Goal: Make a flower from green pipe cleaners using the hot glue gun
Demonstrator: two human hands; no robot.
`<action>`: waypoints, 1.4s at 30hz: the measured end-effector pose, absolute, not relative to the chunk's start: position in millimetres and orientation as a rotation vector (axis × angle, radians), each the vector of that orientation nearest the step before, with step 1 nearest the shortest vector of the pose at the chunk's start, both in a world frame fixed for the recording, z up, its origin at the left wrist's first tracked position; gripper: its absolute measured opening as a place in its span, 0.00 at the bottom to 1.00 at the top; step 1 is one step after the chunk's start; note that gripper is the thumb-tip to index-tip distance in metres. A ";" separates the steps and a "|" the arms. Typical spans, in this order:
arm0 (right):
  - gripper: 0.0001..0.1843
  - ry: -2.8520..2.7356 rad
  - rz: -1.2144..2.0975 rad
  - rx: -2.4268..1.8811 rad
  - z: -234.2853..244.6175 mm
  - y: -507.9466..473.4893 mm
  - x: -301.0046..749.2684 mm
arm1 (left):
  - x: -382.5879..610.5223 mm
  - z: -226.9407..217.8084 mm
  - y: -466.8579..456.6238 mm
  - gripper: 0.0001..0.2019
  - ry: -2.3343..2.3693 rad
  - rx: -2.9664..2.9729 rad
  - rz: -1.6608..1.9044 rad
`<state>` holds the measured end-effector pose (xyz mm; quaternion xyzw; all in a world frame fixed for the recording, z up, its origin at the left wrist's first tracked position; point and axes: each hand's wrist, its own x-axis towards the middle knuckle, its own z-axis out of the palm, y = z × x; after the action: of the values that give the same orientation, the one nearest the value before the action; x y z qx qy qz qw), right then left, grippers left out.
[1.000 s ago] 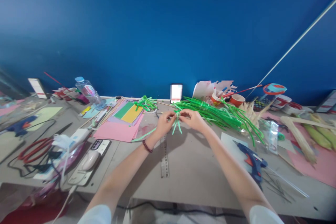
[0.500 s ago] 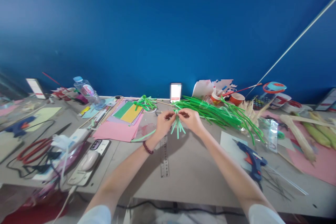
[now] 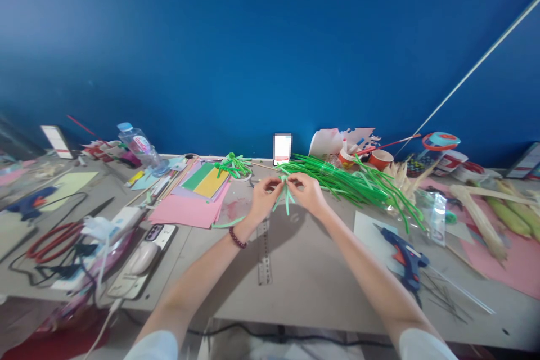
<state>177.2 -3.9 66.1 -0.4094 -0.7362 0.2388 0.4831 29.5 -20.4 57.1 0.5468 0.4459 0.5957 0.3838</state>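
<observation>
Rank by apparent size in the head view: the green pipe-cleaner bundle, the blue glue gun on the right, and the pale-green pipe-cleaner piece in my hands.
1. Green pipe-cleaner bundle
2. Blue glue gun
3. Pale-green pipe-cleaner piece, partly hidden

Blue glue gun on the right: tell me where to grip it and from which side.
I'd grip the glue gun by its handle, coming from the near side: it lies with the handle toward you and the nozzle pointing away.
</observation>
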 end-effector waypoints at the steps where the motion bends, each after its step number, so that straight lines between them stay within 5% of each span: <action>1: 0.09 -1.805 0.569 -0.994 65.4 -3.2 178.1 | 29.2 58.0 -21.0 0.09 1.152 1.430 1.533; 6: 0.09 -1.770 0.633 -0.983 64.9 -3.1 177.9 | 27.9 58.2 -21.4 0.09 1.163 1.519 1.577; 16: 0.17 -1.319 1.293 -1.011 73.3 2.2 184.0 | 24.4 57.9 -15.7 0.14 0.983 1.277 1.334; 42: 0.12 -1.427 1.306 -0.971 67.0 7.3 189.2 | 21.4 68.4 -18.5 0.13 0.946 1.303 1.128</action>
<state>189.2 7.3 67.0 -0.3961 -0.5820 0.5330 0.4694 21.4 -18.5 68.4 0.5516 0.4003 0.4776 0.5544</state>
